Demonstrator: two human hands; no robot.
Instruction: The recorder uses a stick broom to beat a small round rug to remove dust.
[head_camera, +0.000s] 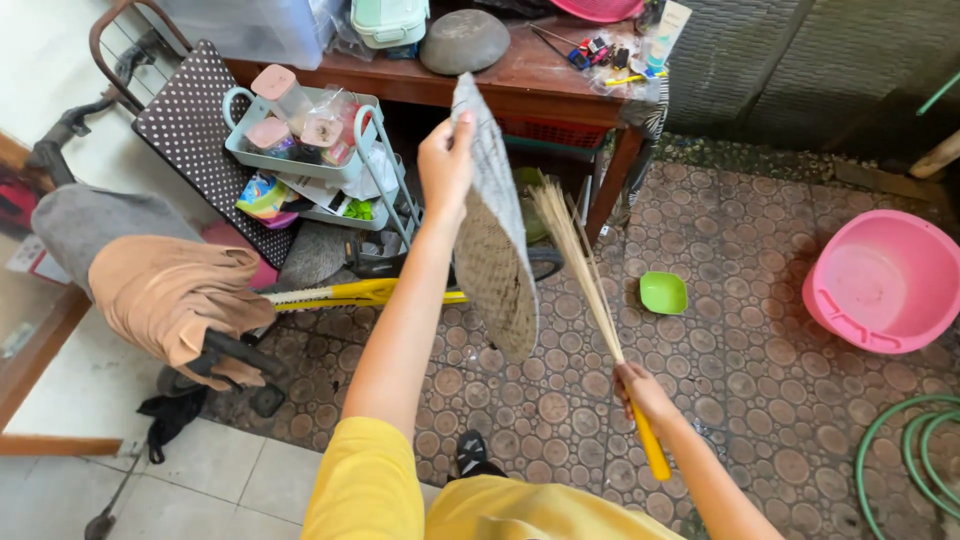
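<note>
At far left a tan cloth (175, 295) drapes over a stroller, with a grey trolley (300, 150) of jars beside it under the wooden bench (540, 80). The left hand (445, 165) holds a woven mat (495, 230) upright by its top edge, fingers wrapped round it. The right hand (640, 390) is closed on the yellow handle of a straw broom (590, 290), whose bristles appear to touch the mat; a green bowl (663, 292) and pink basin (885, 280) sit on the floor to the right.

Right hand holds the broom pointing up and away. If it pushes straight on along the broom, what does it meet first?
Probably the woven mat held up by the left hand: the broom bristles in the right hand already reach beside it. Depth unclear.
</note>
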